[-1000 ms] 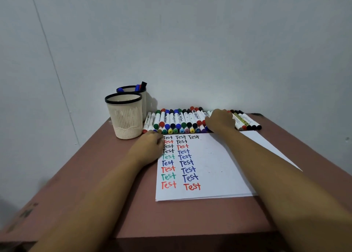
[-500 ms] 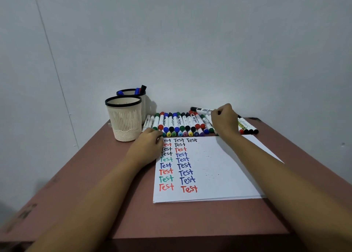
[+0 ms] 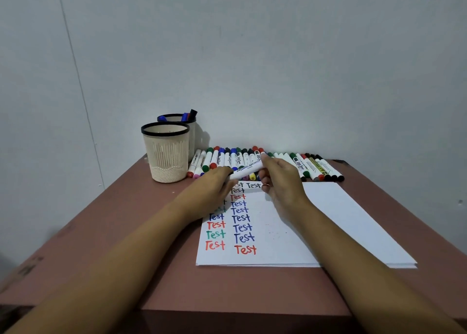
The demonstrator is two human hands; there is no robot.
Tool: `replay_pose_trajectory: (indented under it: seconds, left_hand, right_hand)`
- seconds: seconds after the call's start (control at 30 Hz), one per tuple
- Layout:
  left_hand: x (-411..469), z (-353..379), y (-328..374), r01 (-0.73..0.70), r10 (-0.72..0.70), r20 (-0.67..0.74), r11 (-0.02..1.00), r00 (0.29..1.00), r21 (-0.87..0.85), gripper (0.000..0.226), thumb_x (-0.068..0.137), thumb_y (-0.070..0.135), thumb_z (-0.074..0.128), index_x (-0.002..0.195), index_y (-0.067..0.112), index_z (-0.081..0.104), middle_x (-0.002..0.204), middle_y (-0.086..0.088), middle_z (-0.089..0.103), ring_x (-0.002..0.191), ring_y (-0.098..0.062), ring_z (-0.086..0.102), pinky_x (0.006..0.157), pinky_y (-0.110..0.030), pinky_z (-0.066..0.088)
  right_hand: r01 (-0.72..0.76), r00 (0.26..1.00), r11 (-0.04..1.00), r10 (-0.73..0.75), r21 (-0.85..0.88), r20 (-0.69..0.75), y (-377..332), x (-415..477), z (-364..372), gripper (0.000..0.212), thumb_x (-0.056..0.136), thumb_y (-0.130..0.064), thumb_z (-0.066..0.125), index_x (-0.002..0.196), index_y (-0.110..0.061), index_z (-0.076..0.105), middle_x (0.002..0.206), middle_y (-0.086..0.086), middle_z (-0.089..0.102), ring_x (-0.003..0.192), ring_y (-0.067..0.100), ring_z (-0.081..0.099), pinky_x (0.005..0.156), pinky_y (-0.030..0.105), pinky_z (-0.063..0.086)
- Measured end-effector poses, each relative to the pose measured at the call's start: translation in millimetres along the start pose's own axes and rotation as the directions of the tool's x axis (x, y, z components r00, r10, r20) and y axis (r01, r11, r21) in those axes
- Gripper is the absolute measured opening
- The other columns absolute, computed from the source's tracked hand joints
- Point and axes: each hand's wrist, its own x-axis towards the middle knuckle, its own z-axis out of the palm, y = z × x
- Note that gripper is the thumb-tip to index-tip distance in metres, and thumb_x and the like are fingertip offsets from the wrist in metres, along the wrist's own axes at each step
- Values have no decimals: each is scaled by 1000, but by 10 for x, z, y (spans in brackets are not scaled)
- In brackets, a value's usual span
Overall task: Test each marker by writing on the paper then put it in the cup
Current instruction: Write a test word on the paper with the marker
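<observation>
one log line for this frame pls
step: marker held, not yet writing | left hand: holds marker left end | right hand: holds right end | marker: above paper | front cup: untouched

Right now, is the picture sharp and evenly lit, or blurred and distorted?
Head view: even light, no glare; the rear cup casts a faint shadow on the wall; the marker, left hand and right hand look slightly blurred; wide lens slants wall seam.
</observation>
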Motion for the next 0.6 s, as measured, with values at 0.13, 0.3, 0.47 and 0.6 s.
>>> replay_pose_trajectory:
  seconds: [0.13,0.3,0.47,0.6]
  left_hand:
    - [2,10,52,-30,30,1,999,1000,-18,23,99,29,39,113,11,45,74,12,40,63,-3,40,56,-15,32]
    - [-28,-28,105,30,-27,37,995,999,-96,27,98,30,42,117,11,44,78,2,54,71,-19,53,65,-33,41]
    - [-17,-14,127,94,-87,52,984,995,-154,29,99,34,39,109,9,51,68,8,48,59,-8,44,59,-31,35]
    - [-21,-39,107,67,-58,49,980,997,-189,20,98,34,41,103,17,51,66,7,47,58,-7,43,56,-26,33]
  right_hand:
    - [-54,992,998,56,-18,111,76,1,41,27,89,-33,65,71,-13,60,59,-2,53,52,9,42,51,23,34]
    - [31,996,995,-23,-94,91,92,20,79,27,91,-31,63,71,-12,61,60,-1,56,52,9,43,51,22,35]
    - [74,993,991,-63,-112,97,78,43,47,28,93,-30,59,71,-13,58,61,-1,53,52,8,42,51,19,36]
    - [102,986,989,-86,-109,143,88,65,23,29,94,-31,56,71,-14,57,60,-3,52,56,9,43,60,24,39]
